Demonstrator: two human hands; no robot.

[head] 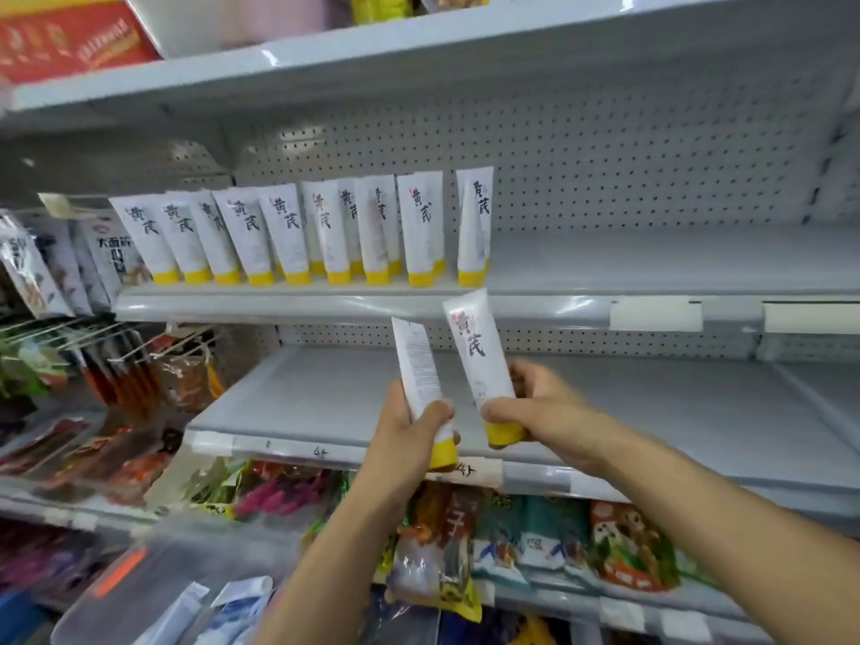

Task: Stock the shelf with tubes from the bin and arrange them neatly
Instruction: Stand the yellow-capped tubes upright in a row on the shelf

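Two white tubes with yellow caps are held up, caps down, in front of the lower grey shelf (335, 398). My left hand (405, 439) grips one tube (419, 360), its printed back facing me. My right hand (535, 412) holds the other tube (474, 346), black characters facing me. On the middle shelf (651, 267) stands a row of several like tubes (288, 235), caps down, from the left to about the centre. A clear bin (153, 593) at the bottom left holds more tubes (242, 602).
The middle shelf's right half and the lower shelf show bare grey surface. Snack packets hang on hooks at the left (116, 365) and fill the shelf below (535, 537). A red box (70, 39) sits on the top shelf.
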